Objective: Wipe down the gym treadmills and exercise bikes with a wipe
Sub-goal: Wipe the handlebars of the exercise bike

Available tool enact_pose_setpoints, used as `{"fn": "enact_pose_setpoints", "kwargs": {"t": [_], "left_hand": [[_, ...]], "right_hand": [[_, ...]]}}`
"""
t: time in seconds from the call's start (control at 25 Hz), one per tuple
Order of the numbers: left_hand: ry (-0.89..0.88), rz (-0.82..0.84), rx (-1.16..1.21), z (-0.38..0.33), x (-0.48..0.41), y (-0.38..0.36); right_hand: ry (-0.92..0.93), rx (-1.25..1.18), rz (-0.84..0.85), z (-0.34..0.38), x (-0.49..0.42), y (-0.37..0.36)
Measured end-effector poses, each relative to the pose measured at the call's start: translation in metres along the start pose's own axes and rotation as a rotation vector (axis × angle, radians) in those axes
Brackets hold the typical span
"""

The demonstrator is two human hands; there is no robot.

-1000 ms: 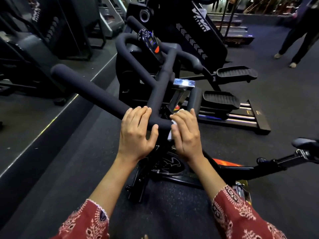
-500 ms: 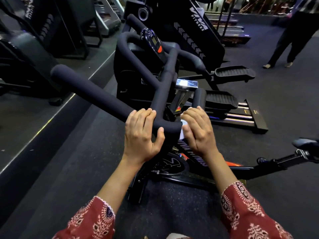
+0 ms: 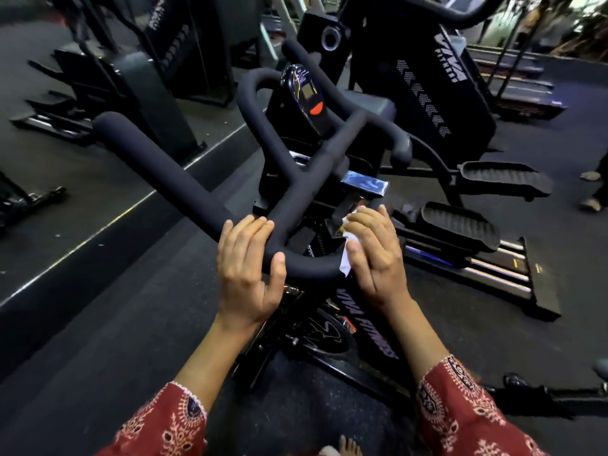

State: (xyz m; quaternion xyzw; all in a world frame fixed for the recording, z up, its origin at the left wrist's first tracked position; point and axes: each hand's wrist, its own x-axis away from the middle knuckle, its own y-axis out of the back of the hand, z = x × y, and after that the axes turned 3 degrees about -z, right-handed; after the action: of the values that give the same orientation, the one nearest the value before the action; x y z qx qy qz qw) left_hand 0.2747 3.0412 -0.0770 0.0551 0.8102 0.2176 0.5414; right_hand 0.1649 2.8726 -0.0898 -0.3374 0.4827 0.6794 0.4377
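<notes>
Status: we're on the bike (image 3: 365, 327), near bend of the bar (image 3: 184, 182).

- Left hand (image 3: 248, 268): laid flat over the bend, fingers together and nearly straight, thumb resting on the foam. It's bracing, not a full wrap as far as we can tell.
- Right hand (image 3: 375, 255): fingers straight and together, palm pressing the wipe (image 3: 346, 261) against the right side of the bend. The wipe is under the palm, with white edges showing at the fingertips and below the thumb.

Risks from here, as we judge them:
1. The wipe is only pressed, not pinched. Foam drags, so on a long stroke it could bunch or slide out and drop to the floor (image 3: 115, 324). A dirty wipe would then go back on the bar.
2. A flat palm cleans only the side it touches. The underside of the bar likely gets skipped unless we wrap round it.
3. The bare left hand sits on the section being cleaned, so that patch gets missed or re-soiled.
4. The metal clamp (image 3: 363, 185) sits just beyond the right fingertips, and its edge could snag or tear the wipe.
5. The console (image 3: 309, 97) is further up the bar. A wet wipe over the display and button risks moisture getting in, so go light there.
</notes>
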Motion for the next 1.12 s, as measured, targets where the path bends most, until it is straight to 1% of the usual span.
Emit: {"fn": "enact_pose_setpoints", "kwargs": {"t": [0.08, 0.2, 0.24, 0.28, 0.32, 0.44, 0.48, 0.52, 0.6, 0.64, 0.68, 0.72, 0.8, 0.84, 0.88, 0.92, 1.0, 1.04, 1.08, 1.12], "left_hand": [[0.059, -0.003, -0.041, -0.011, 0.004, -0.004], [0.097, -0.040, -0.119, -0.027, 0.010, -0.008], [0.096, -0.048, -0.134, -0.035, 0.012, -0.009], [0.089, -0.044, -0.148, -0.043, 0.015, -0.012], [0.085, -0.034, -0.172, -0.051, 0.018, -0.016], [0.109, -0.008, -0.278, -0.070, 0.021, -0.027], [0.111, -0.006, -0.313, -0.074, 0.021, -0.030], [0.109, -0.002, -0.347, -0.078, 0.021, -0.032], [0.103, 0.000, -0.399, -0.084, 0.020, -0.036], [0.105, -0.009, -0.413, -0.085, 0.020, -0.038], [0.110, -0.021, -0.423, -0.086, 0.021, -0.040], [0.117, -0.033, -0.429, -0.087, 0.022, -0.041], [0.121, -0.050, -0.442, -0.086, 0.023, -0.043], [0.117, -0.060, -0.447, -0.085, 0.024, -0.044], [0.115, -0.071, -0.451, -0.084, 0.025, -0.045], [0.114, -0.083, -0.453, -0.082, 0.025, -0.046], [0.121, -0.109, -0.454, -0.082, 0.026, -0.050], [0.123, -0.122, -0.456, -0.081, 0.027, -0.051], [0.120, -0.134, -0.459, -0.081, 0.028, -0.052], [0.112, -0.140, -0.462, -0.081, 0.028, -0.053]], "right_hand": [[0.034, -0.067, 0.026, -0.001, -0.003, -0.002], [0.295, -0.123, 0.122, -0.005, 0.000, 0.007], [0.354, -0.131, 0.152, -0.015, -0.004, 0.010], [0.364, -0.140, 0.166, -0.026, -0.009, 0.012], [0.325, -0.161, 0.158, -0.039, -0.015, 0.012], [0.103, -0.224, 0.099, -0.050, -0.019, 0.007], [0.089, -0.254, 0.099, -0.044, -0.015, 0.006], [0.130, -0.285, 0.120, -0.039, -0.009, 0.007], [0.329, -0.291, 0.171, -0.042, -0.006, 0.013], [0.393, -0.271, 0.176, -0.051, -0.011, 0.015], [0.366, -0.269, 0.158, -0.062, -0.015, 0.015], [0.238, -0.301, 0.123, -0.071, -0.017, 0.013], [-0.125, -0.422, 0.047, -0.072, -0.016, 0.009], [-0.242, -0.466, 0.024, -0.065, -0.012, 0.008], [-0.302, -0.491, 0.006, -0.057, -0.008, 0.008], [-0.312, -0.495, -0.013, -0.052, -0.002, 0.008], [-0.228, -0.472, -0.028, -0.051, 0.007, 0.007], [-0.149, -0.466, -0.006, -0.052, 0.012, 0.008], [-0.024, -0.474, 0.034, -0.051, 0.015, 0.008], [0.142, -0.484, 0.083, -0.050, 0.017, 0.010]]}}
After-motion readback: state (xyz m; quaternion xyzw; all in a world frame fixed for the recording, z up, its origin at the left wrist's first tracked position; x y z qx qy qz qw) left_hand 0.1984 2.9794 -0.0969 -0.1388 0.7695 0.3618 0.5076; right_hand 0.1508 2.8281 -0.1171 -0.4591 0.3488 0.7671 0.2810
